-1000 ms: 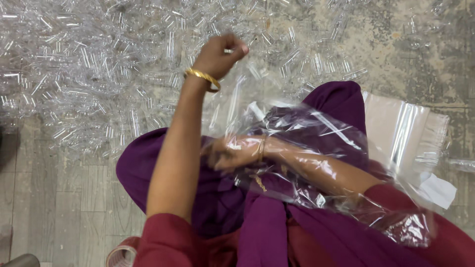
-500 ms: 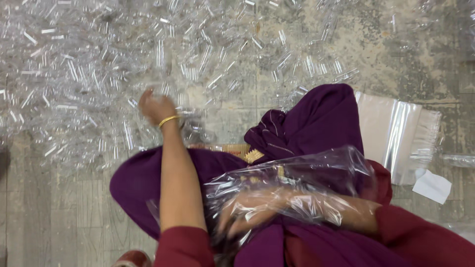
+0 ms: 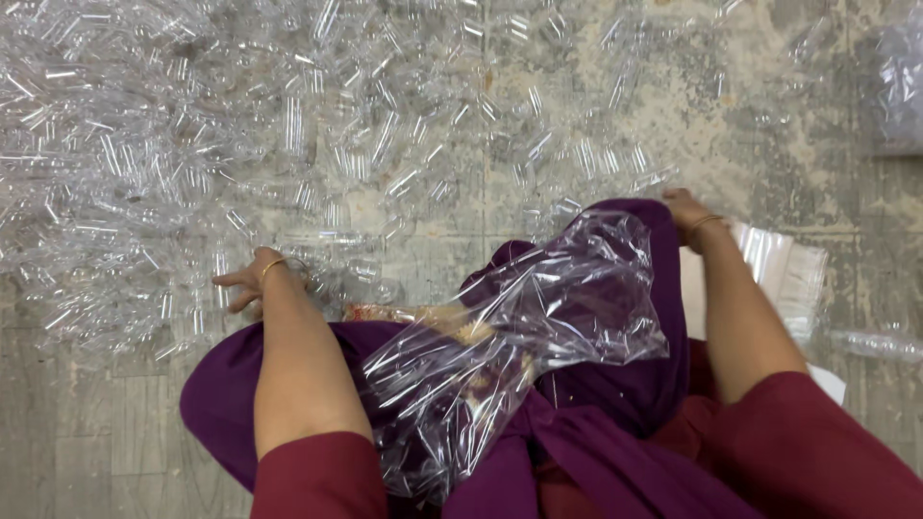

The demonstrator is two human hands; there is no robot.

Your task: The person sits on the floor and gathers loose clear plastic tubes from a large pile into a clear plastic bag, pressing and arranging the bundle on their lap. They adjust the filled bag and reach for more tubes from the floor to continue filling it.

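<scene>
With the left hand spread flat at nine o'clock among the clear plastic tubes, the loose plastic bag on the lap could slide off, since the right hand, grip hidden, is at two o'clock.

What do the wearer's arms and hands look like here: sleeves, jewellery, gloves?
Both hands are bare, no gloves. The left hand has a thin gold-coloured bangle at the wrist; the right hand wears a similar thin bangle. Forearms are uncovered. Each upper arm ends in a dark red sleeve, cut at about the elbow. No rings or markings can be made out.
</scene>
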